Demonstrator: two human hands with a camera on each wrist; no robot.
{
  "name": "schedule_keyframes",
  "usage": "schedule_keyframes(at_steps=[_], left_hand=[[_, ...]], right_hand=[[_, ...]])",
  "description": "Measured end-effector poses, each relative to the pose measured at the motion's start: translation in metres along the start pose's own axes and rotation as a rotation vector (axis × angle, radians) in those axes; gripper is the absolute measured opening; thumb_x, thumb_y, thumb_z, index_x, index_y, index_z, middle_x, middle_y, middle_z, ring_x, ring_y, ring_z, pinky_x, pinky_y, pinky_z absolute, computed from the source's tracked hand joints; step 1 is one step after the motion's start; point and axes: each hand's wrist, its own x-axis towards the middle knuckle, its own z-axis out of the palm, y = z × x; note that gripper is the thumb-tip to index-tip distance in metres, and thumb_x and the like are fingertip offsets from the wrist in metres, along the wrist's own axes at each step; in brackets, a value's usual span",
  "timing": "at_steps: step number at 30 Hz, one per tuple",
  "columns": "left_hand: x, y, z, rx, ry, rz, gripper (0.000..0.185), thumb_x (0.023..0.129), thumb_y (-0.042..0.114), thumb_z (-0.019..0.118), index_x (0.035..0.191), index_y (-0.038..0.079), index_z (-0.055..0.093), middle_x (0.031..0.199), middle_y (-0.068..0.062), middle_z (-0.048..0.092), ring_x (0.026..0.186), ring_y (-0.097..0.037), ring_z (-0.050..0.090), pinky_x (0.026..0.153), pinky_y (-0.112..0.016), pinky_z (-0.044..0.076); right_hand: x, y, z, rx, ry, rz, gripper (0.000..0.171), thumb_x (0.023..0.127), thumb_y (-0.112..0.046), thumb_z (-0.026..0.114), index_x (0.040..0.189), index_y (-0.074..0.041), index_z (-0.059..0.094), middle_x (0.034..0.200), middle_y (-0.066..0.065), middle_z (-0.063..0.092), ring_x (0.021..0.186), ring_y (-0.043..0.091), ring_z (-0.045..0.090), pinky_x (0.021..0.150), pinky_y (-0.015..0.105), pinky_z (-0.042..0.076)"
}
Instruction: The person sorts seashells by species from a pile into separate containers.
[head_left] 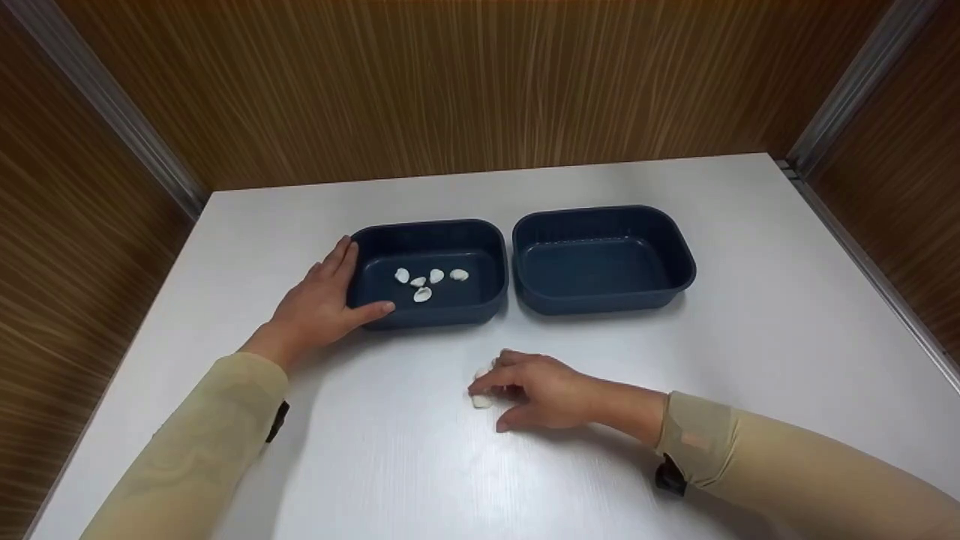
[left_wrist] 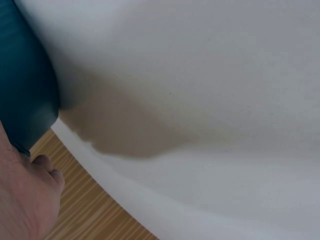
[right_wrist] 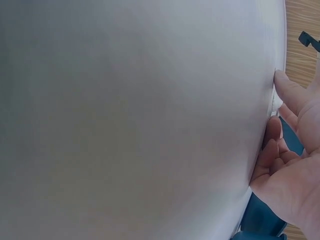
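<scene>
Shells being gathered beside two blue trays on the desk.
Left hand (head_left: 321, 301) lies flat with straight fingers against the left tray (head_left: 375, 240), steadying it; right hand (head_left: 534, 390) curls over loose shells (head_left: 481, 402) near the desk's front edge.

Evenly and brightly lit from overhead in the head view, with a soft sheen on the white table (head_left: 750, 247) toward 6 o'clock. Faint, diffuse shadows only: a thin one under the right hand (head_left: 536, 390) toward 5 o'clock, another beside the left hand (head_left: 322, 300), dark bands beneath both trays. Sharp at centre, mild bowing of the wall rails at 10 and 2 o'clock. Far softer in both wrist views: close, blurred, almost featureless white, tilted hard. A broad brownish shadow across the middle of the left wrist view; grey falloff toward 9 o'clock in the right wrist view.
</scene>
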Motion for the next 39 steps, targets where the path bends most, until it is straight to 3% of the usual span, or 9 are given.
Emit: schedule_keyframes(at_steps=[14, 26, 39], left_hand=[[0.0019, -0.0031, 0.0028, -0.006, -0.008, -0.013, 0.123, 0.091, 0.087, 0.05, 0.171, 0.008, -0.001, 0.178, -0.011, -0.004, 0.159, -0.049, 0.013, 0.126, -0.062, 0.021], [0.0015, -0.0034, 0.0023, -0.016, -0.009, -0.005, 0.123, 0.091, 0.087, 0.049, 0.171, 0.008, -0.001, 0.179, -0.009, -0.005, 0.159, -0.05, 0.013, 0.126, -0.062, 0.021], [0.0018, -0.0022, 0.001, -0.012, -0.019, -0.015, 0.124, 0.09, 0.089, 0.047, 0.171, 0.01, -0.002, 0.179, -0.008, -0.006, 0.159, -0.049, 0.012, 0.126, -0.063, 0.02]], right_hand=[[0.0002, -0.0014, -0.001, -0.023, -0.017, 0.018, 0.049, 0.088, -0.02, 0.09, 0.135, -0.016, 0.074, 0.111, 0.004, 0.064, 0.093, 0.016, 0.055, 0.081, 0.026, 0.049], [-0.0013, 0.0017, -0.0003, -0.026, 0.005, -0.022, 0.043, 0.087, -0.018, 0.09, 0.129, -0.015, 0.077, 0.11, 0.005, 0.065, 0.096, 0.016, 0.059, 0.084, 0.029, 0.051], [0.0002, -0.0032, -0.0008, -0.012, -0.023, 0.045, 0.04, 0.087, -0.019, 0.09, 0.126, -0.018, 0.078, 0.109, 0.002, 0.063, 0.095, 0.014, 0.055, 0.083, 0.029, 0.049]])
